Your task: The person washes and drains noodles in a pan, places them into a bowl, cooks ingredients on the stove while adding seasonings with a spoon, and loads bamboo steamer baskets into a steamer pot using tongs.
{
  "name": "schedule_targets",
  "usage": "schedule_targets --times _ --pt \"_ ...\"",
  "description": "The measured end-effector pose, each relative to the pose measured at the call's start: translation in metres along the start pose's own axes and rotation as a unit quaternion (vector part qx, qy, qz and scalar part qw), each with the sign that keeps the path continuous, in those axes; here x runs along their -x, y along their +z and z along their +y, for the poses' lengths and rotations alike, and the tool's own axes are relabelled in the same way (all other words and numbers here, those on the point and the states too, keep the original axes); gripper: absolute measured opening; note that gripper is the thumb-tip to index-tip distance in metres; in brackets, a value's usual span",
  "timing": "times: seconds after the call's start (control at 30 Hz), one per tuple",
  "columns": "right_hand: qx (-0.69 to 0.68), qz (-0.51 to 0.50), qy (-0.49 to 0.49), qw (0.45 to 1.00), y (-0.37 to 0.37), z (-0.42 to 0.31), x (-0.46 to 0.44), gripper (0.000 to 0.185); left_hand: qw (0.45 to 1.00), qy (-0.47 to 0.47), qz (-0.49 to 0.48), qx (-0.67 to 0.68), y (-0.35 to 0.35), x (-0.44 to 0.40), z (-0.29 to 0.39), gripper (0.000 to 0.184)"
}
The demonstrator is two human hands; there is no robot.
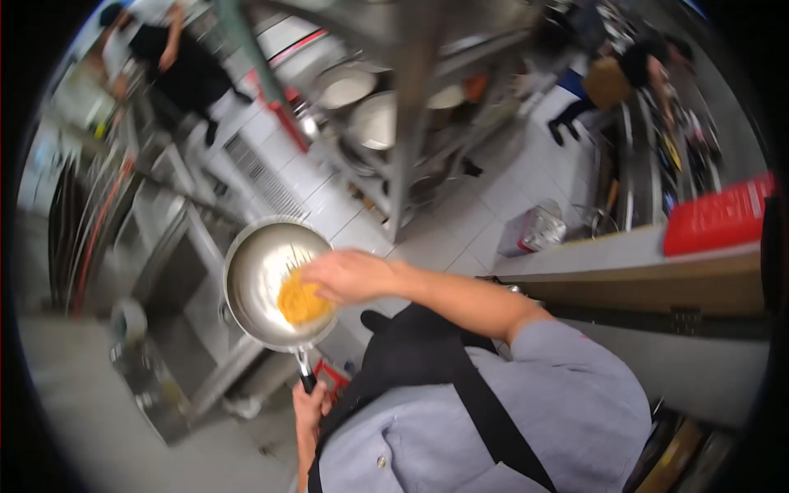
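My left hand [311, 407] is wrapped round the black handle [307, 380] of a wide, deep metal pan [246, 283]. The pan is tilted so that its bare, shiny inside faces me. My right hand [349, 275] reaches across over the pan's rim, its fingers closed and pressed to a yellow-orange scouring pad [302, 301]. That pad lies against the inner surface on the right side of the pan. Part of the fingertips is hidden behind the hand, and the pad's edges are blurred.
A steel sink [185, 308] stands on the left, under the pan. Ahead, a metal rack [411, 123] holds several pans [375, 119]. One person [177, 62] stands far left; another [629, 78] bends over a counter far right. A red box [719, 218] sits on the right-hand ledge.
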State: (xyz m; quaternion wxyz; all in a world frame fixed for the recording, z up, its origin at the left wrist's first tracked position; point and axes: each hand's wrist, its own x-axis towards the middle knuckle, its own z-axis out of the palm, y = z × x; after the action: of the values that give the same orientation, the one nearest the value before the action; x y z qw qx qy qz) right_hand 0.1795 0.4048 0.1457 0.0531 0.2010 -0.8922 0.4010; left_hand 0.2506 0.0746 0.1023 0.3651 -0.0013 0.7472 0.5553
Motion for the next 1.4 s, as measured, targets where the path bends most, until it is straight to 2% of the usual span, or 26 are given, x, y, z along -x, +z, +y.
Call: schedule_targets --times 0.03,0.07,0.1,0.13,0.17,0.2,0.33,0.4,0.47,0.5,0.53,0.57,0.6,0.67,0.7,0.8,0.87,0.93,1.0,1.07,1.13,1.27,1.33,1.4 --pt "-0.010 0.025 0.041 0.999 -0.012 0.010 0.039 0.028 0.999 -0.025 -0.020 -0.036 0.006 -0.007 -0.011 0.022" --pt "-0.012 0.030 0.099 0.995 -0.019 0.026 0.077 0.027 0.993 0.005 -0.051 -0.108 0.020 -0.013 0.004 0.023" --pt "-0.015 0.034 0.158 0.987 -0.026 0.036 0.112 0.026 0.983 0.047 -0.096 -0.148 0.007 -0.032 -0.043 0.023" --pt "-0.002 0.034 0.211 0.977 -0.038 0.039 0.147 0.024 0.984 0.012 -0.110 -0.140 0.008 -0.046 -0.067 0.024" --pt "0.009 0.033 0.265 0.964 -0.050 0.041 0.179 0.022 0.966 0.019 -0.135 -0.220 0.006 -0.066 -0.112 0.026" --pt "0.016 0.045 0.320 0.946 -0.063 0.043 0.212 0.021 0.953 -0.010 -0.160 -0.255 0.014 -0.085 -0.125 0.026" --pt "0.054 0.104 0.497 0.860 -0.091 0.045 0.339 0.021 0.899 -0.129 -0.268 -0.321 0.082 -0.152 -0.124 0.027" --pt "0.077 0.144 0.530 0.832 -0.108 0.034 0.382 0.019 0.889 -0.151 -0.315 -0.295 0.144 -0.167 -0.075 0.027" --pt "0.109 0.175 0.545 0.813 -0.132 0.026 0.416 0.018 0.897 -0.111 -0.346 -0.251 0.256 -0.155 0.053 0.024" --pt "0.132 0.247 0.536 0.796 -0.142 0.020 0.424 0.017 0.890 -0.165 -0.400 -0.144 0.291 -0.168 0.069 0.026" --pt "0.155 0.319 0.520 0.777 -0.152 0.017 0.430 0.016 0.884 -0.158 -0.421 -0.130 0.324 -0.178 0.089 0.027" --pt "0.169 0.368 0.509 0.760 -0.161 0.015 0.435 0.012 0.882 -0.113 -0.438 -0.129 0.359 -0.189 0.109 0.029" --pt "0.166 0.363 0.503 0.767 -0.172 0.016 0.436 0.012 0.878 -0.069 -0.451 -0.143 0.394 -0.197 0.131 0.032" --pt "0.173 0.512 0.470 0.698 -0.192 0.023 0.430 0.011 0.877 -0.026 -0.470 -0.094 0.459 -0.218 0.169 0.036" --pt "0.181 0.530 0.461 0.688 -0.207 0.028 0.423 0.010 0.873 0.009 -0.485 -0.058 0.490 -0.227 0.193 0.034" --pt "0.203 0.576 0.405 0.681 -0.252 0.060 0.410 0.011 0.879 0.059 -0.473 -0.024 0.572 -0.248 0.278 0.030" --pt "0.204 0.589 0.395 0.675 -0.286 0.083 0.403 0.011 0.896 0.093 -0.434 -0.014 0.622 -0.264 0.336 0.029" --pt "0.202 0.609 0.386 0.663 -0.321 0.106 0.393 0.011 0.889 0.158 -0.430 -0.007 0.665 -0.301 0.384 0.023" --pt "0.219 0.605 0.368 0.671 -0.350 0.129 0.392 0.011 0.903 0.164 -0.398 -0.004 0.710 -0.346 0.429 0.020" --pt "0.232 0.620 0.378 0.647 -0.382 0.154 0.393 0.011 0.922 0.144 -0.359 0.039 0.755 -0.395 0.468 0.019" --pt "0.240 0.625 0.383 0.636 -0.398 0.175 0.403 0.010 0.924 0.226 -0.308 0.002 0.792 -0.446 0.501 0.018" --pt "0.224 0.643 0.433 0.590 -0.409 0.217 0.430 0.010 0.934 0.268 -0.222 -0.084 0.842 -0.553 0.551 0.019" --pt "0.186 0.665 0.472 0.548 -0.413 0.242 0.444 0.011 0.934 0.277 -0.184 -0.130 0.852 -0.581 0.573 0.021" --pt "0.174 0.667 0.483 0.540 -0.426 0.273 0.458 0.011 0.930 0.289 -0.116 -0.197 0.866 -0.617 0.589 0.024"
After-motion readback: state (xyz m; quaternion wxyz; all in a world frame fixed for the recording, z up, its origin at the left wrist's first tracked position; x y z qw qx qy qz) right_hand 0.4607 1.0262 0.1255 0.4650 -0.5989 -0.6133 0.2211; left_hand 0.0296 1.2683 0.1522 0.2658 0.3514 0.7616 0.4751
